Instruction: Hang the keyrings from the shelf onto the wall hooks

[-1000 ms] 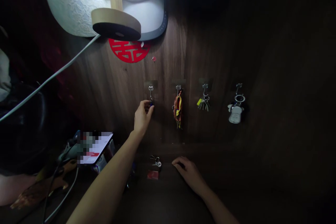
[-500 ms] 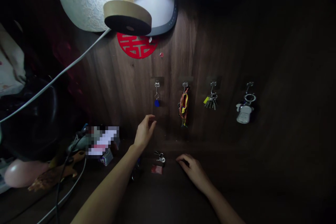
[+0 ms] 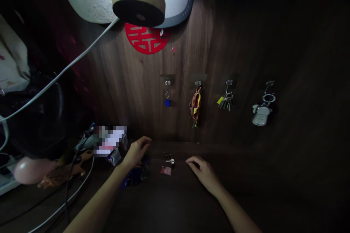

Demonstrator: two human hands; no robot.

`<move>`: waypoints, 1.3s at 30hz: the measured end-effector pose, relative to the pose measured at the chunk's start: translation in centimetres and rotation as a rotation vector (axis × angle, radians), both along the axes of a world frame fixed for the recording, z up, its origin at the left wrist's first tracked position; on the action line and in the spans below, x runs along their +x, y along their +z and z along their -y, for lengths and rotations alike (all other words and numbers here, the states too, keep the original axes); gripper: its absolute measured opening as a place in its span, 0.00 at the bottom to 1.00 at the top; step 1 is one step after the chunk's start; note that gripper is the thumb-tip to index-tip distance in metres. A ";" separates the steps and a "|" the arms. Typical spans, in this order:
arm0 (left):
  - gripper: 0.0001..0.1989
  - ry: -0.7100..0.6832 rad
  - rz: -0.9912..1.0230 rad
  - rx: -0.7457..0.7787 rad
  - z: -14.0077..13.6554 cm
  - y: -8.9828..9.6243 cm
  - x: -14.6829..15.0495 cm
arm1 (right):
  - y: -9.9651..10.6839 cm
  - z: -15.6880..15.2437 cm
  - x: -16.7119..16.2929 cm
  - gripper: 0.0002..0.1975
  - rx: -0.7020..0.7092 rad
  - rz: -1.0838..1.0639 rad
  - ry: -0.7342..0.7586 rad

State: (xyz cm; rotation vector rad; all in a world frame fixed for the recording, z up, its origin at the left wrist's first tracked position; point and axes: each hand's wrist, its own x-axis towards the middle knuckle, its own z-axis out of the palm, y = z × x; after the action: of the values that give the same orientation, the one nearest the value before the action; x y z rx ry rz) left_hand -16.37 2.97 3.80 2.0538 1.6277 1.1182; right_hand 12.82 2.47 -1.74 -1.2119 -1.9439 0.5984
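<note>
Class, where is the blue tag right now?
In the head view, the blue tag hangs from the leftmost hook, left of the yellow-and-orange cord.

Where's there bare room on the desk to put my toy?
The dark brown desk looks bare below the flat red packet, between the dark-blue things and right forearm. It's crowded left, around the pink rounded object and small white box. Far right is too dark to tell.

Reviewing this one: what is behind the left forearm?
Past the inner edge of the left forearm, something blue and a metal ring show dimly. What the arm itself covers cannot be seen.
</note>
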 end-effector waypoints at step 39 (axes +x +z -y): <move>0.08 0.109 -0.229 -0.181 1.3 -1.7 1.6 | 0.1 0.1 0.0 0.10 -0.006 0.003 -0.001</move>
State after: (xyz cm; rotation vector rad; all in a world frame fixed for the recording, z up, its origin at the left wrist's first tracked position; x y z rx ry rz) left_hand -14.73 1.66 2.13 2.0570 1.8922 0.7567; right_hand 12.78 2.37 -1.66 -1.2184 -1.9449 0.6024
